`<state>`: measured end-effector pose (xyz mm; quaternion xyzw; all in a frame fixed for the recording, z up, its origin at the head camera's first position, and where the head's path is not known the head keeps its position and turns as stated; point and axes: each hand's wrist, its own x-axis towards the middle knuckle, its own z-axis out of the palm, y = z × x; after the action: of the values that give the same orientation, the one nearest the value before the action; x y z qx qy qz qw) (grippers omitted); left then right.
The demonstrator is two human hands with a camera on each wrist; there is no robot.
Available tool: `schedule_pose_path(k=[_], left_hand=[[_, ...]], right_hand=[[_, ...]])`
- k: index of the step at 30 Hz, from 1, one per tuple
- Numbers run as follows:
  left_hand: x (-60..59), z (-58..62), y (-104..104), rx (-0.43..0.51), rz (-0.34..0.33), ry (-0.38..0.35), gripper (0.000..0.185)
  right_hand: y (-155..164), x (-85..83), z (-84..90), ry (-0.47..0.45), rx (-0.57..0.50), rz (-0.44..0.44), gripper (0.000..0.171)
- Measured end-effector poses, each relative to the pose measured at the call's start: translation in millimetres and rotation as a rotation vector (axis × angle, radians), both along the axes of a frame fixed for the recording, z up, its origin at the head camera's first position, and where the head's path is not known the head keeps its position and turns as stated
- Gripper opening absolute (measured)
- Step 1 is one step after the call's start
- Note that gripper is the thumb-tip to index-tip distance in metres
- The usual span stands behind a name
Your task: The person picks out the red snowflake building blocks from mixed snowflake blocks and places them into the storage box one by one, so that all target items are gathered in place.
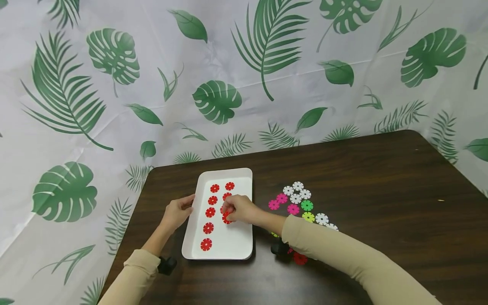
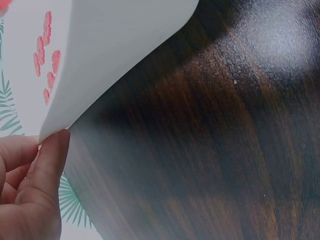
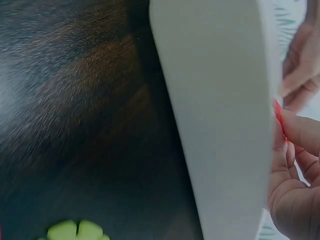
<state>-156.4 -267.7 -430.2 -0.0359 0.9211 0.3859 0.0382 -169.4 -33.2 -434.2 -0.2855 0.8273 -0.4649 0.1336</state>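
A white tray (image 1: pixel 240 241) holds red notched discs (image 1: pixel 208 228) laid out in two columns. My left hand (image 1: pixel 176 215) grips the tray's left rim; in the left wrist view its thumb (image 2: pixel 52 157) lies against the outer wall, with the fingers on the other side. Over the right column, my right hand (image 1: pixel 243 209) pinches a red disc (image 1: pixel 226 217) between thumb and fingers. Part of that column is hidden under the hand. The right wrist view shows the pinched disc's red edge (image 3: pixel 278 117) just past the tray wall (image 3: pixel 220 110).
Right of the tray, white discs (image 1: pixel 298 186), pink discs (image 1: pixel 293 209), a green disc (image 1: pixel 306 205) and a yellow disc (image 1: pixel 308 217) lie loose on the dark wooden table (image 1: pixel 381 182). My right sleeve covers some of them. Behind hangs a leaf-patterned cloth (image 1: pixel 152 55).
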Motion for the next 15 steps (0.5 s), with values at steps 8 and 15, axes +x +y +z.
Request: schedule_pose_path(k=[8,15], left_hand=[[-2.9,-1.8,-0.5,-0.005,-0.004,0.007,0.043],[-1.1,-2.4,-0.1,-0.005,0.001,0.012,0.043]], right_hand=[[-20.1,-0.9,-13.1,0.0,0.102,-0.028,0.013],[-27.2,4.3,-19.6,0.036,0.116,-0.019,0.014]])
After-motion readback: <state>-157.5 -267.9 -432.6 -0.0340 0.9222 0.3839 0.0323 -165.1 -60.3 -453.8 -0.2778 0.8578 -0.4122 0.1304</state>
